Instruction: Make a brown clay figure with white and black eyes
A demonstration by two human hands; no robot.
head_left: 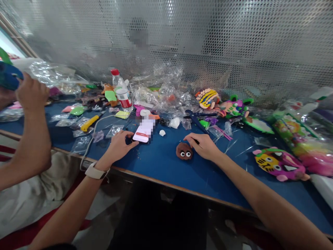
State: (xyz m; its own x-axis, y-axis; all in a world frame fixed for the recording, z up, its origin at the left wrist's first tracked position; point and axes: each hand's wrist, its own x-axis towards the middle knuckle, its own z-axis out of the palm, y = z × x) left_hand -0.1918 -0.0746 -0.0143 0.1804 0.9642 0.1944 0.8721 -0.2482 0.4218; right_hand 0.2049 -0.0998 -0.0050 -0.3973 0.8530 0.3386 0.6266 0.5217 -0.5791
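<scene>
My left hand (120,145) grips the near left corner of a phone (143,134), thumb at the bottom edge and fingers along the side. The phone's screen is lit and partly blurred out. A round brown clay face (184,152) with two white-and-black eyes lies on the table, to the right of the phone. Just above its upper right edge are the bent fingertips of my right hand (201,144), drawn together. Whatever may be between them is hidden. Between phone and clay face, farther back, sits a small white clay piece (162,133).
A water bottle (122,92) stands behind the phone. Plastic wrappers (161,93) pile along the perforated metal wall. Dark scissors (196,118) and a yellow-handled cutter (90,123) lie about. A striped clay figure (281,164) rests at right. At left, another person's hand (31,92) holds something blue.
</scene>
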